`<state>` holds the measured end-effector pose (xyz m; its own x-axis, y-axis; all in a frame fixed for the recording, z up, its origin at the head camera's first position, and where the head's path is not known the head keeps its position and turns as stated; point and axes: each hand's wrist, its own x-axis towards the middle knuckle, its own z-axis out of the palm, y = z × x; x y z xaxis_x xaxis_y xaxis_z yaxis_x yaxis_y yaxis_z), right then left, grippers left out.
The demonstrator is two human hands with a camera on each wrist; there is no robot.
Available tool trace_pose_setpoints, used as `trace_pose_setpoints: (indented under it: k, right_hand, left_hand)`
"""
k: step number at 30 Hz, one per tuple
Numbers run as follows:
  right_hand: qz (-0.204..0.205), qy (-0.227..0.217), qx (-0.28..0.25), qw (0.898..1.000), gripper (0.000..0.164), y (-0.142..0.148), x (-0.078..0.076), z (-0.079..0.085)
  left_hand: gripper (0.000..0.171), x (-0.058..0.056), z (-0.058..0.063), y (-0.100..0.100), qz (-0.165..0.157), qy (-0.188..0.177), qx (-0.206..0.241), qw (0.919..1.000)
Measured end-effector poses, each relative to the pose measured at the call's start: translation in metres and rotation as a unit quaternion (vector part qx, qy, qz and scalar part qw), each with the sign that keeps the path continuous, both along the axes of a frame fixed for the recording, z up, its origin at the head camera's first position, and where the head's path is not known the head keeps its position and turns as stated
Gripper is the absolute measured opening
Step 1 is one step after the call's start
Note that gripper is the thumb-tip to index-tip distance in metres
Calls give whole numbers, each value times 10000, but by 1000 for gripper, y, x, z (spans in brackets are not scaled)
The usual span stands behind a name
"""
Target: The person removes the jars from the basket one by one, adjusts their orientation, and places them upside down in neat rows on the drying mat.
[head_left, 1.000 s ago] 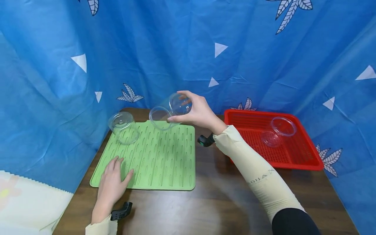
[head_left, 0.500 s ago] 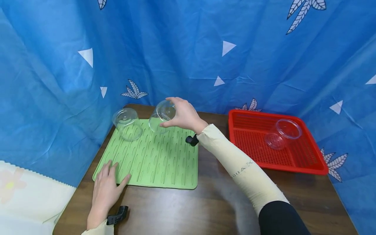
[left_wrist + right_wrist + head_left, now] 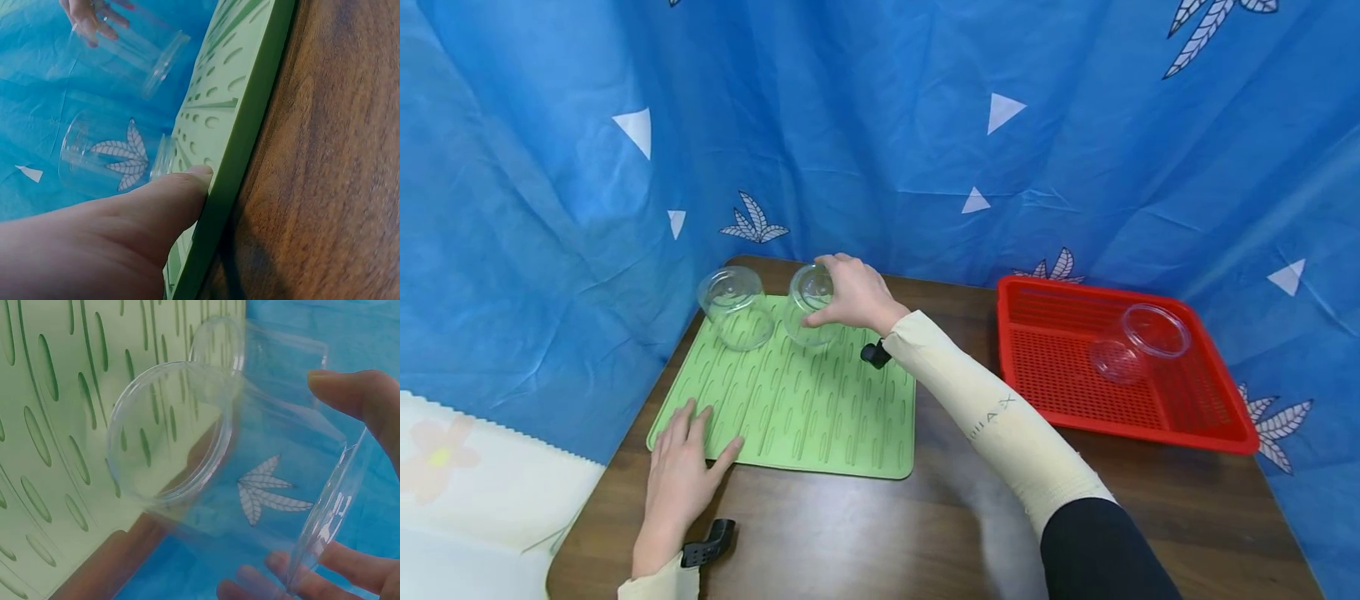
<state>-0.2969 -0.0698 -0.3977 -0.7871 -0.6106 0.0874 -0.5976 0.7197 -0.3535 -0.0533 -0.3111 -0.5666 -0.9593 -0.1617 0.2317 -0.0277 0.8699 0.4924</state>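
My right hand (image 3: 853,293) grips a clear plastic cup (image 3: 808,310), turned upside down over the back of the green ridged mat (image 3: 805,417). In the right wrist view, thumb and fingers hold this cup (image 3: 281,519) near its base end. A narrow gap seems to lie between its rim and the mat in the left wrist view. Beside it, another clear cup (image 3: 741,315) stands mouth down at the mat's back left corner. My left hand (image 3: 679,479) rests on the mat's front left corner, fingers extended, with its thumb at the edge.
A red plastic basket (image 3: 1120,427) sits on the right of the brown wooden table (image 3: 850,542). Inside leans one more clear cup (image 3: 1156,332). A blue curtain (image 3: 865,150) hangs right behind the table. A pale cloth (image 3: 482,500) lies at the left.
My right hand has moved left and tipped the cup from lying sideways to mouth down over the mat. My left hand stays on the mat's corner. The head view has shifted slightly.
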Motion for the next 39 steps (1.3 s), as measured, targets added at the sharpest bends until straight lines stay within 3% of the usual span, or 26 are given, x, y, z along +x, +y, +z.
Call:
trace_pose_setpoints:
  k: [8,17,24,39]
  right_hand:
    - [-139,61,254,9996,108,-4,-7,-6]
    - [-181,-94,450,9988,109,-15,-12,-13]
    - [-37,-303,443,9986,110,-25,-13,-13]
    - [-170,-483,339,9981,109,-30,-12,-21]
  left_hand:
    - [78,-4,4,3,-28,86,1,10000]
    - [77,-1,5,9,-8,127,257,9996]
    - [78,0,2,8,28,108,256,9996]
    - [78,1,-1,2,19,-59,192,9998]
